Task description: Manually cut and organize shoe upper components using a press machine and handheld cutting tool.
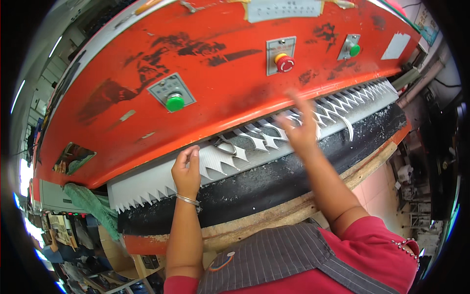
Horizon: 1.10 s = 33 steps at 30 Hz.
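Note:
A wide white ribbed sheet (144, 180) with zigzag-cut edges lies along the bed of a red machine (215, 88). My left hand (186, 170) is over this sheet, its fingers curled together with the thumb against them; whatever they hold, if anything, is hidden. Loose pointed white strips (267, 139) rise out of the cut edge to the right of that hand. Above them my right hand (302, 128) is raised, blurred, its fingers apart with nothing seen in them. One thin strip (349, 128) curls over the sheet's front edge farther right.
The red panel carries a left green button (175, 102), a red stop knob (284, 62) and a right green button (354, 50). A black padded apron (254, 183) with white scraps and a wooden rail (274, 211) run along the front. Green cloth (90, 203) hangs at left.

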### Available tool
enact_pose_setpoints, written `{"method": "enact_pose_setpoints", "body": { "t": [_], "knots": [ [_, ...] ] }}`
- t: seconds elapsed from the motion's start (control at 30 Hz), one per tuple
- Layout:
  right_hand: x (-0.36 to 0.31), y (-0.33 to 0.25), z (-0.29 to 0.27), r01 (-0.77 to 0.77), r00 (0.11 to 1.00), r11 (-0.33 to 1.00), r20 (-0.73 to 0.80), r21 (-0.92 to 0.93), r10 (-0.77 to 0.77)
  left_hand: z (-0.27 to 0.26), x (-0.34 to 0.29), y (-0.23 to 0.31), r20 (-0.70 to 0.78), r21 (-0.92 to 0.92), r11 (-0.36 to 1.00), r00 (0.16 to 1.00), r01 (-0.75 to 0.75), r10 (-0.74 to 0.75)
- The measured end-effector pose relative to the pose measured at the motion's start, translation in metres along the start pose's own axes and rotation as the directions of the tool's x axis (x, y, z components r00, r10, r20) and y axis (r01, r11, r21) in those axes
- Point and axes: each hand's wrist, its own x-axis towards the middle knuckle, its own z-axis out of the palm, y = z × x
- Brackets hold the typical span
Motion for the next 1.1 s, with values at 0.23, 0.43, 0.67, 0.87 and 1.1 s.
{"method": "enact_pose_setpoints", "body": {
  "t": [0.23,0.43,0.67,0.87,1.1],
  "knots": [
    [0.136,0.040,-0.103,0.072,0.667,0.984,-0.726,-0.160,-0.167,0.006,0.026,0.110,-0.149,0.332,0.633,0.624,-0.699,0.767],
    [0.124,0.058,-0.106,-0.182,0.699,0.929,-0.707,-0.323,-0.109,-0.002,0.009,0.112,0.004,0.264,0.758,0.786,-0.597,0.618],
    [-0.083,-0.035,-0.050,-0.091,0.817,0.986,0.556,-0.141,0.155,-0.035,-0.139,0.044,0.401,0.318,0.934,0.916,-0.163,0.023],
    [-0.178,-0.108,-0.023,0.294,0.435,0.950,0.870,0.106,-0.232,-0.023,-0.203,0.039,0.377,0.432,0.851,0.917,-0.299,0.130],
    [-0.203,-0.115,-0.019,0.346,0.504,0.938,0.847,-0.019,-0.169,-0.016,-0.219,0.036,0.285,0.469,0.845,0.950,-0.258,0.132]
  ]
}}
